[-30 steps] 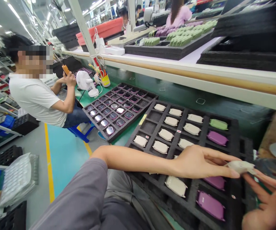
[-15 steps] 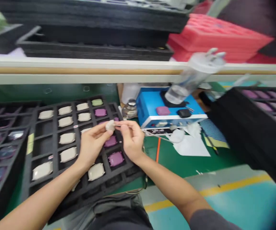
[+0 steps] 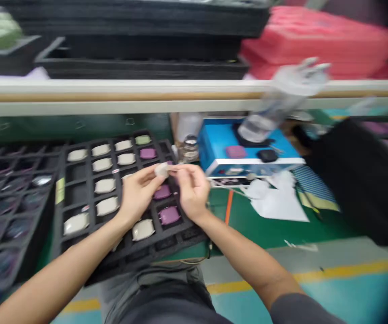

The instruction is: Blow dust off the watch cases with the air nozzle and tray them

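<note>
My left hand (image 3: 139, 193) pinches a small cream-coloured case part (image 3: 162, 169) between thumb and fingers, above the black tray. Facing it, my right hand (image 3: 193, 191) grips a thin rod-like tool (image 3: 173, 168), whose tip meets or nearly meets the cream part; blur hides the exact contact. Below both hands lies the black compartment tray (image 3: 75, 211), with several cream case parts (image 3: 107, 206), several purple ones (image 3: 169, 215) and a green one (image 3: 143, 139) in its cells. My hands cover some of the cells.
Right of the tray stands a blue box-shaped device (image 3: 214, 139) bearing a clear plastic container (image 3: 257, 128). A small glass bottle (image 3: 190, 148) is beside it. White paper (image 3: 281, 209) lies in front. Another dark tray (image 3: 15, 211) is at left; a shelf edge (image 3: 129, 108) crosses above.
The whole view has shifted, so the bench and tray appear farther right and slightly higher. My hands keep the same hold on the cream part and the thin tool.
</note>
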The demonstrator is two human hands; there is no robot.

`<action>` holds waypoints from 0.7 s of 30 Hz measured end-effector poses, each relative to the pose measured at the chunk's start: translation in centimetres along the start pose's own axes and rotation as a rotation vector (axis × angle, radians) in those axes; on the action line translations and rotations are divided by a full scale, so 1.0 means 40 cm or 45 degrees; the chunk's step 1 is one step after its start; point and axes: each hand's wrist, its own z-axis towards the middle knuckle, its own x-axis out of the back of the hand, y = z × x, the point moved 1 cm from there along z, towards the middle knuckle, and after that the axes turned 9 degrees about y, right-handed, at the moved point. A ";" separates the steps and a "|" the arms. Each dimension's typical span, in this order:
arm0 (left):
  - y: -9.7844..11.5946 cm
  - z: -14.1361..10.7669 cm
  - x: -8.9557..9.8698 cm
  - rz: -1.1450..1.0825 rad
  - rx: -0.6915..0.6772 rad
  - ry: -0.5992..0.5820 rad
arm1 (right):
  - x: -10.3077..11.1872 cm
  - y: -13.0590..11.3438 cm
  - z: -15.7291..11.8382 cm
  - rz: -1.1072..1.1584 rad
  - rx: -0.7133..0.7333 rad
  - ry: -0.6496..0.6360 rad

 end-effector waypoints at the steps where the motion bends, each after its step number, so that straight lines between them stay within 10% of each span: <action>1: 0.003 -0.008 -0.001 0.014 0.004 -0.034 | 0.005 -0.007 -0.010 -0.029 0.019 0.041; 6: 0.056 -0.015 0.091 0.263 -0.225 -0.132 | 0.013 -0.010 -0.028 -0.066 0.024 0.135; 10: 0.117 -0.025 0.290 0.858 -0.461 0.057 | 0.013 -0.014 -0.032 -0.131 -0.051 0.088; 14: 0.109 -0.002 0.457 1.188 -0.286 0.027 | 0.016 -0.015 -0.033 -0.161 -0.062 0.072; 21: 0.099 0.021 0.504 1.430 -0.232 -0.120 | 0.017 -0.010 -0.032 -0.141 -0.086 0.050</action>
